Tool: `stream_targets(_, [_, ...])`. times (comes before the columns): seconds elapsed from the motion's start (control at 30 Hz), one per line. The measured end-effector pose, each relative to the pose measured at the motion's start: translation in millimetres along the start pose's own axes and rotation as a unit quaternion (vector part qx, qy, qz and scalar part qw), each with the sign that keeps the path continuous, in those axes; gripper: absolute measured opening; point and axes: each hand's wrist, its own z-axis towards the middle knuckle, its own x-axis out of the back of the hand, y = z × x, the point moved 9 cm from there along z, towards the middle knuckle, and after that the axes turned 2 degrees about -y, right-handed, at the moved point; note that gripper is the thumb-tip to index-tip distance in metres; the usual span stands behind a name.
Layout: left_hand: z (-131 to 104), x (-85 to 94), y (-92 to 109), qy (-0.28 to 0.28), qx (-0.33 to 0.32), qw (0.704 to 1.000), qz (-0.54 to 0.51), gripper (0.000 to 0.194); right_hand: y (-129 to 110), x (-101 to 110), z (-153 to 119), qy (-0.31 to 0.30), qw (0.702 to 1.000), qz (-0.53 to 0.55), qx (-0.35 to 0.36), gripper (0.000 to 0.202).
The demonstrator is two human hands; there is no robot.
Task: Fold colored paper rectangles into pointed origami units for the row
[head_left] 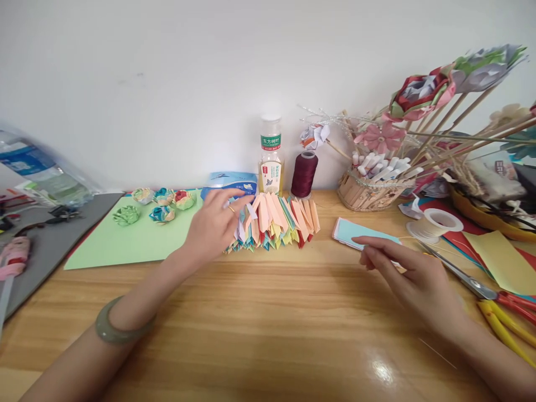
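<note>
Pale wood tabletop (251,312) lies beneath everything, with a bank of folded paper pieces (274,218) toward its back. My left hand (213,222) reaches to that bank's left end, fingers loosely spread; my right hand (414,279), thumb and forefinger parted, is at the blue-topped paper stack (362,230), contact unclear.

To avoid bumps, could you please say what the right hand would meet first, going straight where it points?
The right hand would probably meet the multicoloured folded-paper pieces; its clearance over the light-blue rectangular paper stack is unclear.
</note>
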Motion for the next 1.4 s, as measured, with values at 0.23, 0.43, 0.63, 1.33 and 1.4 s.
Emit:
stream_targets(0.23, [-8, -9.8, 12, 0.026, -0.098, 0.989, -0.105, 0.033, 10, 22, 3, 0.052, 0.997, -0.056, -0.022, 0.026])
stream_targets(0.43, [-5, 1.0, 3, 0.067, -0.062, 0.986, -0.139, 0.035, 19, -1, 3, -0.017, 0.956, -0.286, 0.060, 0.042])
stream_targets(0.63, [-8, 13.3, 21, 0.106, -0.082, 0.981, -0.141, 0.031, 37, -14, -4, -0.084, 0.936, -0.342, -0.010, 0.034])
stream_targets(1.33, [-35, -25.5, 118, -0.131, -0.116, 0.971, -0.165, 0.029, -77, -66, -40, -0.173, 0.934, -0.024, 0.312, 0.017])
stream_targets(1.4, [-44, -32.6, 126, -0.159, -0.121, 0.967, -0.159, 0.030, -82, -71, -43, -0.175, 0.934, -0.009, 0.313, 0.016])
